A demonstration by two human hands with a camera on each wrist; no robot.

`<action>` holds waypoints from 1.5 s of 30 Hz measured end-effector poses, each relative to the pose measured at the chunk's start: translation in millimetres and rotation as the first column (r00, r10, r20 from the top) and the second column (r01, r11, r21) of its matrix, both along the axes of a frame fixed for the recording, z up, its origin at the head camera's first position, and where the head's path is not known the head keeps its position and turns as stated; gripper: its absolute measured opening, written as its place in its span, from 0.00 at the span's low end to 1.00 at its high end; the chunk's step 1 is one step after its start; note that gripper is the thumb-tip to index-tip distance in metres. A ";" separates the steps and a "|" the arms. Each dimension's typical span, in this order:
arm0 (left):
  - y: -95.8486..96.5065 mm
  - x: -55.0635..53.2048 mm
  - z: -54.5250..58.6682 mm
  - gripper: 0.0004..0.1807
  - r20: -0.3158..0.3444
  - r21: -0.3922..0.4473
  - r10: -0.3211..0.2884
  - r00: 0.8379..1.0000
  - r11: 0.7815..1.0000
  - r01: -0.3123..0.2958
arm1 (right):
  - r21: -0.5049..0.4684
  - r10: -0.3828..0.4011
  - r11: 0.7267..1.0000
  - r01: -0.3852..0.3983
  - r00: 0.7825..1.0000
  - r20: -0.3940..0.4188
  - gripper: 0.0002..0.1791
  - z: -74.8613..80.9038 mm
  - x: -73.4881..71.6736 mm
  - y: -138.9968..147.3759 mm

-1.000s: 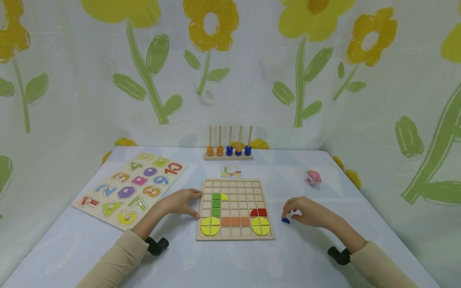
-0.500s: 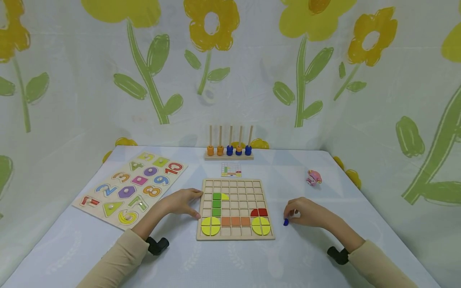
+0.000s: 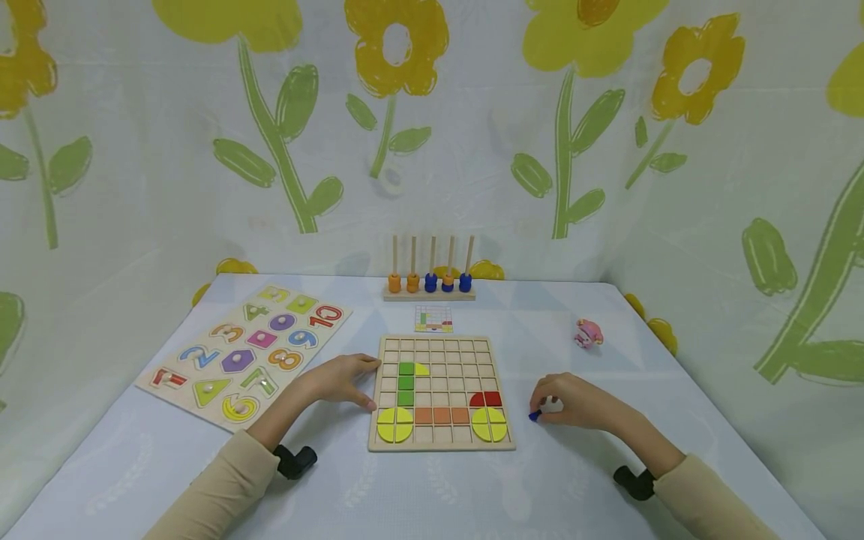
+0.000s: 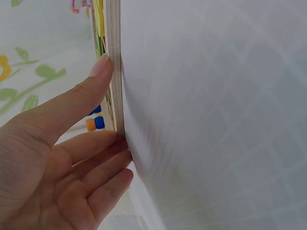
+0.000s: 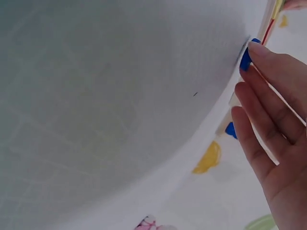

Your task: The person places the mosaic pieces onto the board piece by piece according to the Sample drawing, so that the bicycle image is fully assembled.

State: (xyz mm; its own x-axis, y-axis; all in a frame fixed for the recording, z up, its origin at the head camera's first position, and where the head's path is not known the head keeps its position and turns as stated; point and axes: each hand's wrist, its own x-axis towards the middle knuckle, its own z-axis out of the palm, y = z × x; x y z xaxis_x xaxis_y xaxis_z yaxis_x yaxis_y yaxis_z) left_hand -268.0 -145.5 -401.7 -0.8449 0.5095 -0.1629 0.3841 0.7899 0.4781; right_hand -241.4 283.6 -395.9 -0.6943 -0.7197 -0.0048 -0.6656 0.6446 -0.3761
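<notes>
A wooden grid board (image 3: pixel 445 373) lies in the middle of the table, bearing yellow, green, orange and red tiles. My left hand (image 3: pixel 340 379) rests against its left edge, with thumb and fingers spread; the left wrist view shows the fingertips touching the board's side (image 4: pixel 115 76). Right of the board, my right hand (image 3: pixel 574 401) pinches a small blue tile (image 3: pixel 535 415) between thumb and index finger, close to the tabletop. In the right wrist view the blue tile (image 5: pixel 247 58) is partly covered by the thumb, so its full outline is hidden.
A number-and-shape puzzle board (image 3: pixel 250 352) lies at the left. Behind the grid board are a small pattern card (image 3: pixel 433 319) and a peg stand (image 3: pixel 429 295) with orange and blue beads. A pink toy figure (image 3: pixel 589 333) stands at the back right.
The blue tile has turned in my right hand's fingertips, showing a wider curved face one second ago and a narrower one now. My left hand and the board have stayed put.
</notes>
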 end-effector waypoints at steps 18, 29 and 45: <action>0.6 3.1 2.0 0.45 -0.006 0.003 0.016 1.000 1.000 -0.016 | -0.197 0.011 0.980 -0.028 0.996 -0.086 0.08 10.3 8.4 -54.3; -0.2 1.0 0.3 0.45 -0.013 0.005 0.006 1.000 1.000 -0.006 | -0.206 0.023 0.978 -0.029 0.999 -0.030 0.06 9.8 18.8 -106.5; -0.3 0.3 -1.9 0.45 -0.010 0.012 0.019 1.000 1.000 -0.019 | -0.141 0.061 0.988 -0.062 0.998 -0.010 0.04 -4.1 21.2 -140.5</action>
